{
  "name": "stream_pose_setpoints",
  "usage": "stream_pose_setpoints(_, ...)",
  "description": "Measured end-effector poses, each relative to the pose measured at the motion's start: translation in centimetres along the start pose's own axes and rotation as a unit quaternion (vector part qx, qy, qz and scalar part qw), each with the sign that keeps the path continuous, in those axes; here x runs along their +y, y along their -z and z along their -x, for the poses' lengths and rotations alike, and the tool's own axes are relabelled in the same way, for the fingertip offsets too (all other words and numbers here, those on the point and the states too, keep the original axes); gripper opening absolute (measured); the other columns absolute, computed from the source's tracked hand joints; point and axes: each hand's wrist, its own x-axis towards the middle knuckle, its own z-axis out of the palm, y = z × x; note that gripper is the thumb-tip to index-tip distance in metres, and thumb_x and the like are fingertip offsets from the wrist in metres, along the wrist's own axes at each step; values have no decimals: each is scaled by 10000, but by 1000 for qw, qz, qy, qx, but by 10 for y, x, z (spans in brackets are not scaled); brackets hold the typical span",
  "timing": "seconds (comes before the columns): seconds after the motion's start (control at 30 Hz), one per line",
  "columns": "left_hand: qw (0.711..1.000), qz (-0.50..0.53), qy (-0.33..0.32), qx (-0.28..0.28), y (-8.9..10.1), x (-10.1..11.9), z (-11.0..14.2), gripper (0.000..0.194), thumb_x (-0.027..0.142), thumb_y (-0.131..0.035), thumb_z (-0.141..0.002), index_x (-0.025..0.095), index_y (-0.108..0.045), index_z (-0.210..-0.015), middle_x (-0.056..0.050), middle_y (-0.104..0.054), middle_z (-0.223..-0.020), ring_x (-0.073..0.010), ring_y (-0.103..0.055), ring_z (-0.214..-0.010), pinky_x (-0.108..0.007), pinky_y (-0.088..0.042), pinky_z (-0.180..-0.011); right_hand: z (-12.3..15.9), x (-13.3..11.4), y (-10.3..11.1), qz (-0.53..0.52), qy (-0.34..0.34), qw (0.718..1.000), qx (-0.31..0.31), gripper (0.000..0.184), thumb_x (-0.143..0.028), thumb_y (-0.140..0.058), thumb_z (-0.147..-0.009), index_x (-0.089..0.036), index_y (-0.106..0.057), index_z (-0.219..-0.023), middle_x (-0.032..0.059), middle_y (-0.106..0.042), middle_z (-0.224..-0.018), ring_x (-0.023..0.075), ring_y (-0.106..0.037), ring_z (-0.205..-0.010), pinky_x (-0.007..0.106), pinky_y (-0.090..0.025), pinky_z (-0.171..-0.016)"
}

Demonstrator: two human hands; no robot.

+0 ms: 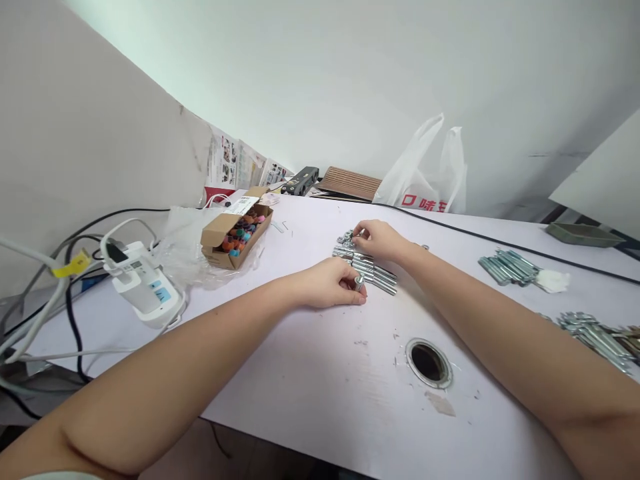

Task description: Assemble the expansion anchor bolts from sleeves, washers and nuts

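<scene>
My left hand is closed around a short silver bolt, its round end pointing up between thumb and fingers. Just beyond it, my right hand pinches at the edge of a small pile of shiny metal pieces that look like nuts. What its fingertips hold is too small to make out. Between and below the hands, several silver metal rods lie side by side on the white table. The left hand partly covers these rods.
On the left stand an open cardboard box of colourful pieces and a white power strip with cables. Right are bundles of metal bolts, more bolts and a green tray. A ringed hole opens nearby; a plastic bag stands behind.
</scene>
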Motion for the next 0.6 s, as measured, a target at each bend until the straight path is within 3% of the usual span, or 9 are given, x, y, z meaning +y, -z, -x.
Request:
stream_pose_setpoints(0.3, 1000, -15, 13, 0, 0, 5, 3, 288, 413, -604, -764, 169, -684, -894, 6, -593, -669, -90, -471, -487, -231, -353, -452, 9, 3, 15, -14, 4, 1000, 9, 215, -334, -563, -805, -187, -702, -876, 49, -709, -882, 164, -597, -765, 265, -409, -673)
stream_pose_setpoints(0.47, 999, -30, 18, 6, 0, 7, 3, 296, 425, -601, -760, 170, -686, -884, 10, -594, -664, -93, -489, -505, -230, -364, -472, 14, 5, 15, -18, -24, 999, -39, 326, -464, -590, -761, -167, -680, -661, 38, -654, -639, 145, -527, -595, 264, -362, -537)
stream_pose_setpoints(0.6, 999, -42, 22, 5, 0, 8, 4, 295, 425, -597, -760, 170, -686, -879, 13, -608, -679, -81, -462, -490, -226, -340, -454, 12, 4, 12, -29, -33, 997, -66, 352, -498, -615, -720, -162, -685, -645, 23, -630, -609, 134, -495, -578, 257, -344, -512)
